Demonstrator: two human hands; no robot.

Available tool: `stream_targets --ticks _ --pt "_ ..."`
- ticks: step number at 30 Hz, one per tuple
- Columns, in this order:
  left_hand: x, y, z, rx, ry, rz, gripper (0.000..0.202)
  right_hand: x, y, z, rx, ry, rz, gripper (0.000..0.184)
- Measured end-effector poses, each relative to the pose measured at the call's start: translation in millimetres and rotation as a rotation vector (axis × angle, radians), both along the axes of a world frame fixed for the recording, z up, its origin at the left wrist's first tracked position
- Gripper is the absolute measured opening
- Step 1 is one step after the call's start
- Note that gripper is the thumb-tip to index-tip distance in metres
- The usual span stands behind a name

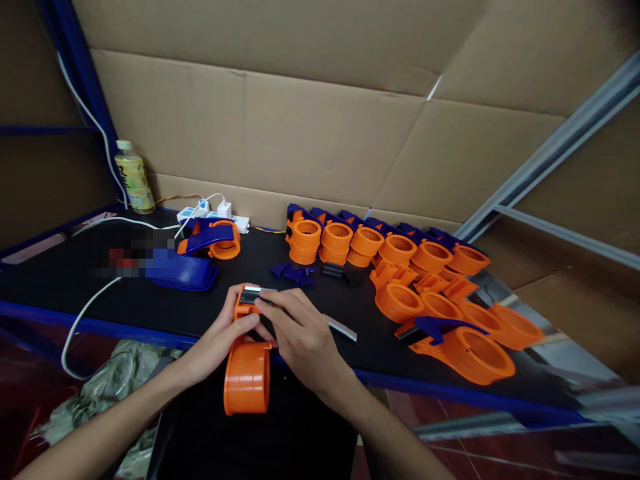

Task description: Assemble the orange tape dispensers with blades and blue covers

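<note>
An orange tape dispenser (pixel 246 380) hangs over the table's front edge, its ring-shaped part lowest. My left hand (pixel 231 337) is closed around its upper end, thumb across the front. At that end sits a black piece with a silver serrated blade (pixel 254 289). My right hand (pixel 303 333) has its fingertips on the black piece, gripping the dispenser from the right; what lies under its fingers is partly hidden. A loose metal strip (pixel 341 328) is on the table just beyond my right hand. Small blue plastic parts (pixel 295 273) and a black roller (pixel 333 269) lie farther back.
Several orange-and-blue dispensers (pixel 367 241) line the back. More orange bodies (pixel 400 301) and a dispenser with a blue part (pixel 470 353) are at right. Blue plates (pixel 186 272), a dispenser (pixel 225 240), a power strip (pixel 240 223), a white cable (pixel 83 317) and a bottle (pixel 135 179) are at left.
</note>
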State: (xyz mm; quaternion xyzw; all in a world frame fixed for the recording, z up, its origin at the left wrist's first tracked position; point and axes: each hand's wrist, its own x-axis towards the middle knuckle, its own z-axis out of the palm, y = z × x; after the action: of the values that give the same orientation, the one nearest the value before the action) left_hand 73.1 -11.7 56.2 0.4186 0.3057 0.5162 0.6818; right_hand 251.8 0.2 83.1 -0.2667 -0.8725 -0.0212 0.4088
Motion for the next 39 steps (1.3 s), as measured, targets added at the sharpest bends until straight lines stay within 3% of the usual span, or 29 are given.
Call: stream_targets --ticks 4,6,11,13,17,22,28,31,35,39 --pt "-2.7 5.8 -0.1 -0.157 -0.227 -0.049 0.02 5.9 0.9 2.9 0.007 -0.005 0.048 0.034" --pt "-7.6 12.0 -0.8 -0.233 -0.291 -0.113 0.029 15.6 11.0 8.4 -0.014 -0.012 -0.023 0.038" --pt "-17.6 27.5 -4.1 -0.245 -0.396 -0.08 0.025 50.0 60.3 29.3 -0.129 -0.429 -0.556 0.038" --pt "-17.3 28.3 -4.5 -0.247 -0.389 -0.106 0.026 59.3 78.0 32.7 -0.163 -0.551 -0.648 0.037" --pt "-13.3 21.9 -3.8 -0.258 -0.342 -0.17 0.034 63.1 96.7 25.3 -0.195 -0.627 -0.658 0.031" --pt "-12.8 19.0 -6.5 -0.253 -0.296 -0.212 0.037 57.2 101.6 15.6 -0.217 -0.641 -0.721 0.017" --pt "-13.2 21.8 -9.7 -0.235 -0.291 -0.21 0.037 53.5 94.9 28.6 -0.164 -0.517 -0.786 0.022" --pt "-9.6 21.1 -7.5 -0.214 -0.306 -0.163 0.035 44.7 80.2 32.9 -0.143 -0.319 -0.714 0.024" --pt "-5.4 17.5 -3.2 -0.229 -0.252 -0.108 0.042 18.9 52.1 27.7 -0.311 0.127 -0.319 0.013" --pt "-3.9 15.3 -0.4 -0.244 -0.259 -0.035 0.038 -1.7 31.5 23.8 -0.494 0.304 -0.136 0.012"
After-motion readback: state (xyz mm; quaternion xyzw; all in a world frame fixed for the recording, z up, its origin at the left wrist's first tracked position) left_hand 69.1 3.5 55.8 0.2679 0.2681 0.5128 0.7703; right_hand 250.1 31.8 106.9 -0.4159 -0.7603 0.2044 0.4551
